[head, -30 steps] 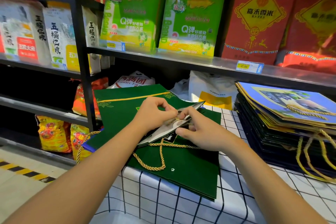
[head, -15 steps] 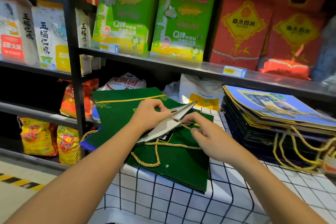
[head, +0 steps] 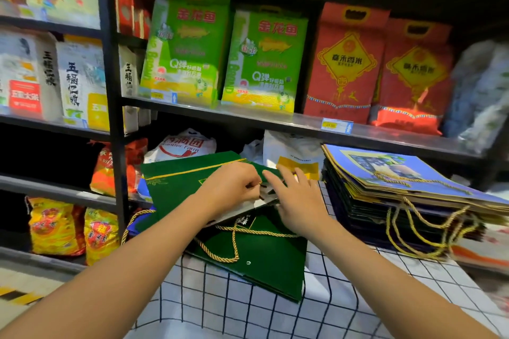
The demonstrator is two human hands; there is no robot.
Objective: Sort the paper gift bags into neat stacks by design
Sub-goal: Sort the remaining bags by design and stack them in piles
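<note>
The green gift bags (head: 264,264) are smooth matt paper with thin metallic gold lines, and their handles are twisted gold cord (head: 220,252) with a slight sheen. The blue gift bags (head: 407,173) look like glossier printed paper, also with gold cord handles. A white cloth with a black grid (head: 248,308) covers the bench. The shelf (head: 275,121) is dark painted metal with a reflective top. The green rice packs (head: 190,47) on it are shiny plastic.
</note>
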